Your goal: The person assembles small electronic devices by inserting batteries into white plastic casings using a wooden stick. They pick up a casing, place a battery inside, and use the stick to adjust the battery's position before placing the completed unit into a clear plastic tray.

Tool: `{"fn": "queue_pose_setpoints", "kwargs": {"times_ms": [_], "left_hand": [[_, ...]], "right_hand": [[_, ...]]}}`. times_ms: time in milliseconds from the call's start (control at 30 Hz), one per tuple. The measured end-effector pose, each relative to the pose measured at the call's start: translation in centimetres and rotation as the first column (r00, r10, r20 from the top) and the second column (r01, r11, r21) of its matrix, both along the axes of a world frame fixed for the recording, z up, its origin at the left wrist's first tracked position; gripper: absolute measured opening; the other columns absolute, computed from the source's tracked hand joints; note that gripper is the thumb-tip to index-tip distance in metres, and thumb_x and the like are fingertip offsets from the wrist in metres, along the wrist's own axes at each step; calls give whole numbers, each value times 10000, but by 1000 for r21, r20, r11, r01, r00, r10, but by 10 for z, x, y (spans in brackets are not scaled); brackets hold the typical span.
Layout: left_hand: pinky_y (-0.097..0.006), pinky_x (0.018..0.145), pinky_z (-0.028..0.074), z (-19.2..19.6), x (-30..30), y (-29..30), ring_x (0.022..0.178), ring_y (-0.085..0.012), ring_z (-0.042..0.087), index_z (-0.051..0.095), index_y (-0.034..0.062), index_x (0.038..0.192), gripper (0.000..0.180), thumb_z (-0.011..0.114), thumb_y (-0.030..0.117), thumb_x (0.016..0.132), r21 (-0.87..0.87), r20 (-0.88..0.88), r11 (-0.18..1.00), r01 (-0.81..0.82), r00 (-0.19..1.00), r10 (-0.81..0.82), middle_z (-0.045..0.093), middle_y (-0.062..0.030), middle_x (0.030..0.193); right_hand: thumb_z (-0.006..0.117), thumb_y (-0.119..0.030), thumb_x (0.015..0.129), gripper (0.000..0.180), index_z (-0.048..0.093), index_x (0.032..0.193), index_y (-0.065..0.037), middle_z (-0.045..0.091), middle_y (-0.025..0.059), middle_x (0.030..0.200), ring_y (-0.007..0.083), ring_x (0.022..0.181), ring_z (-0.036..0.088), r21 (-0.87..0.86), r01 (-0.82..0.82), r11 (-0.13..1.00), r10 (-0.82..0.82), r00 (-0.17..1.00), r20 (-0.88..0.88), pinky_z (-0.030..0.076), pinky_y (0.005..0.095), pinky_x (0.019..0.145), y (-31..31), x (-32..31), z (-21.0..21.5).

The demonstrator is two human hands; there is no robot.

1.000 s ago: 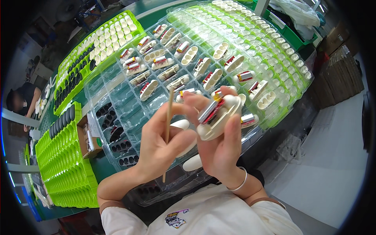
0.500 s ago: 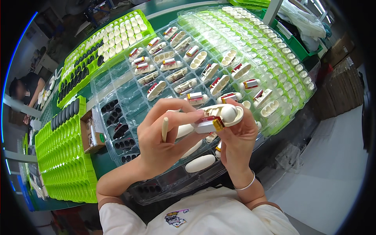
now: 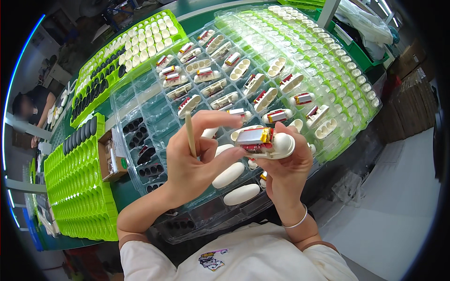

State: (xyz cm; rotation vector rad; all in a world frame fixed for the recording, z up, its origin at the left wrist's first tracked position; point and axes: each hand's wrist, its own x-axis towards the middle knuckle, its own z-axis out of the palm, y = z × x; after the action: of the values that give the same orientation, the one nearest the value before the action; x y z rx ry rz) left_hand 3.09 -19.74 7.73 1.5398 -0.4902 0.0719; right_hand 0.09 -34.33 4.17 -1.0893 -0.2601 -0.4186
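My right hand (image 3: 287,174) grips a small white oval casing (image 3: 282,146) with a rounded white end. A silver battery pack with yellow tape (image 3: 254,136) lies along it, above a red strip. My left hand (image 3: 194,152) has a slim beige stick (image 3: 190,133) tucked between its fingers, pointing up. Its thumb tip is by the casing's left end; I cannot tell whether it touches. The index finger is stretched out above, apart from the casing. Beneath both hands a clear compartment tray (image 3: 157,108) carries many similar casings, some with batteries.
White oval shells (image 3: 241,194) lie at the tray's near side, black parts (image 3: 137,139) in its left columns. Green trays (image 3: 82,206) stand left and far left. Clear-covered trays of white pieces (image 3: 323,70) fill the right. A small cardboard box (image 3: 111,157) and another person (image 3: 35,107) are left.
The casing has been turned so the battery now lies on top of it. My left index finger has lifted off, and the stick in that hand has swung higher.
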Motion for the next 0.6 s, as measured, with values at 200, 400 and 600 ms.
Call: {"fn": "queue_pose_setpoints", "kwargs": {"times_ms": [200, 400, 600], "left_hand": [[-142, 371, 208, -3, 1, 4, 440, 23, 305, 479, 24, 1006, 289, 606, 70, 751, -27, -7, 995, 96, 995, -97, 505, -38, 839], [-163, 356, 188, -5, -2, 7, 412, -26, 240, 333, 73, 944, 241, 333, 308, 889, -221, -40, 968, 121, 990, -133, 383, -43, 672], [-180, 375, 229, 4, -6, 10, 435, -40, 299, 376, 53, 912, 114, 355, 161, 881, -42, 39, 997, 67, 997, -66, 415, -32, 625]], "right_hand": [[697, 105, 579, 536, 520, 1065, -33, 509, 57, 949, 156, 919, 536, -58, 43, 997, -39, 997, 67, 464, 266, 796, -1, -1, 4], [676, 100, 608, 481, 503, 1041, -18, 513, 79, 1015, 189, 948, 541, 198, -3, 980, 14, 998, -54, 475, 299, 810, -1, -7, 7], [681, -56, 681, 461, 440, 1071, -17, 540, 124, 1041, 240, 950, 556, 488, -230, 842, 300, 951, -68, 486, 389, 812, -1, -1, 11]]}}
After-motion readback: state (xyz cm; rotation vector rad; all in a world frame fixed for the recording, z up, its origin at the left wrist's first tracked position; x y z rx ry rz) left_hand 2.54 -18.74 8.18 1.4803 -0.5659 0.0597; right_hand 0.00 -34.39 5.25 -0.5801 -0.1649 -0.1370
